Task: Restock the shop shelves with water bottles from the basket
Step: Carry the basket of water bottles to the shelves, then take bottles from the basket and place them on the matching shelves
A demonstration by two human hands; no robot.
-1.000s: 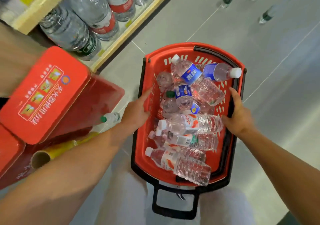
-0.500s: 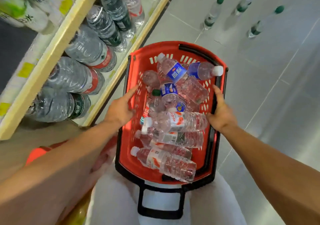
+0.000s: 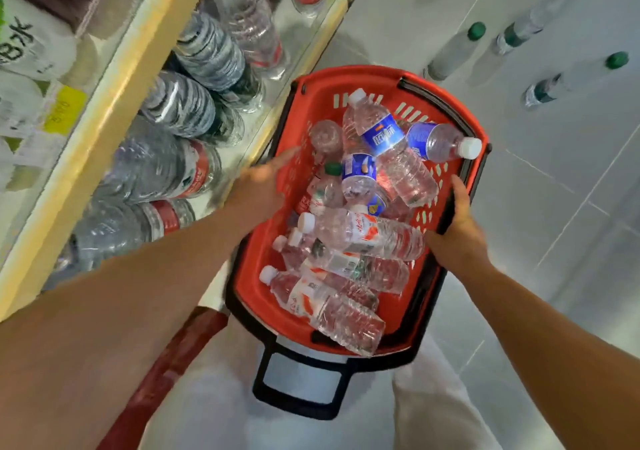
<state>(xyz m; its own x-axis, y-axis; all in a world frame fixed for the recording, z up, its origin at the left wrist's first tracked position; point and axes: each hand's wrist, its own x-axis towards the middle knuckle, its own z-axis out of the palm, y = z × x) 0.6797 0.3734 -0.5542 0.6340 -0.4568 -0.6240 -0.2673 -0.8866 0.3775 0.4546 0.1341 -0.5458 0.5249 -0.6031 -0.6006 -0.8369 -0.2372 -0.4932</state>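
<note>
Head view. The red basket [image 3: 478, 159] now sits closer to the shelf [image 3: 304, 58] than it did a second ago: the red box that filled the near left then has gone from sight, apart from a dark red edge low at left, and the large stocked bottles [image 3: 180, 110] on the bottom shelf have come in along the left. I judge the person is carrying the basket along the shelving to a spot where unloading can start; no bottle has left the basket yet.

The left hand [image 3: 258, 186] is on the basket's left rim, as before, fingers straight and reaching over the edge; motion blur hides whether they press or hook it. The right hand [image 3: 457, 231] holds the right rim, thumb lying along the black handle bar, fingers tucked under out of sight.

The basket hangs in front of the person's legs, above the tiled floor, its long axis running near to far and tilted a little right at the far end. Inside, the small bottles lie in a heap. The three nearest, red-labelled [image 3: 360, 231], lie crosswise, caps to the left. A blue-labelled one [image 3: 388, 138] slants with its cap to the far left, and another [image 3: 440, 143] points its cap right. Loose green-capped bottles [image 3: 453, 51] stand on the floor far right.
</note>
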